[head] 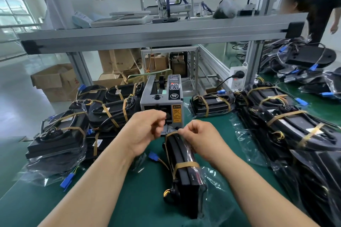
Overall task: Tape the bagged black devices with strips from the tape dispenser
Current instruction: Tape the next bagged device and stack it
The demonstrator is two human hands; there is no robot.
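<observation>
Pinching a tape strip [170, 135] on the bagged device's [186, 171] far end, the right hand [199, 140] sits beside the left hand [147, 131], curled nearest the tape dispenser [162, 97] above, hold unclear.

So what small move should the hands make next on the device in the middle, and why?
Probably press the far tape strip down around the bagged device. The right hand pinches that strip's end at the device's far end, so it looks not yet stuck. The near tape strip already wraps it. The left hand hovers by the tape dispenser, at its mouth.
</observation>
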